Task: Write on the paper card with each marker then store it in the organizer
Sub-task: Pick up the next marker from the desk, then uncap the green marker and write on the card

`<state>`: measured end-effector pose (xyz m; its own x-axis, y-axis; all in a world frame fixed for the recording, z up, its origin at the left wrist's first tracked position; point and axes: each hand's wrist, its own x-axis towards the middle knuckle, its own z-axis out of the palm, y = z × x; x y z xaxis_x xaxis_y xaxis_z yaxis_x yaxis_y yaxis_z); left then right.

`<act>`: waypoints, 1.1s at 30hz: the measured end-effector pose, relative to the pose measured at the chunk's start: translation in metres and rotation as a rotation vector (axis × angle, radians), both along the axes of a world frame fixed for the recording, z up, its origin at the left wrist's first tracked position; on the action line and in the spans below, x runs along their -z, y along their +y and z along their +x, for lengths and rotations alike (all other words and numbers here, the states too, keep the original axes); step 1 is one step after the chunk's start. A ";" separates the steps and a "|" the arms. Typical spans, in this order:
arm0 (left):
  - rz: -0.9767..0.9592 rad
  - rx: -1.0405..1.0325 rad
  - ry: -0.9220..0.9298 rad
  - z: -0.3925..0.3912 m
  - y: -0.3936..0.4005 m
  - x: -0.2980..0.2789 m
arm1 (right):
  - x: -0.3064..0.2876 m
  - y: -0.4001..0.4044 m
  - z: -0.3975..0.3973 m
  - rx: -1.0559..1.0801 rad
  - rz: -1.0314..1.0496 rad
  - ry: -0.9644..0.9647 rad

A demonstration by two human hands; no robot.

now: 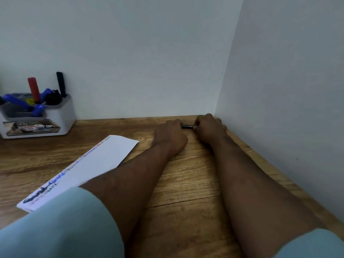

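My left hand (170, 134) and right hand (209, 128) grip opposite ends of a dark marker (187, 127) lying left-to-right at the worktop's far right corner, the organizer (61, 118) far left.

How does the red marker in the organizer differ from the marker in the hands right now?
The red marker stands nearly upright in the organizer at far left; the dark marker lies level above the table, far right. The red one is untouched; the dark one is gripped by left hand and right hand, mostly hidden.
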<state>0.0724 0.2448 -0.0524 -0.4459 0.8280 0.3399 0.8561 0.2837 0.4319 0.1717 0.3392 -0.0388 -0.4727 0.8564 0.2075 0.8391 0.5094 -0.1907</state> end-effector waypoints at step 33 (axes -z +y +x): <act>0.064 0.176 -0.236 -0.144 -0.306 -0.036 | -0.045 -0.193 -0.089 -0.938 -1.364 0.691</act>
<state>-0.0717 -0.0610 -0.0166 -0.3708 0.8795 0.2982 0.7634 0.1057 0.6372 0.0830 0.1465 0.0061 -0.9951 0.0988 0.0058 -0.0138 -0.0806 -0.9966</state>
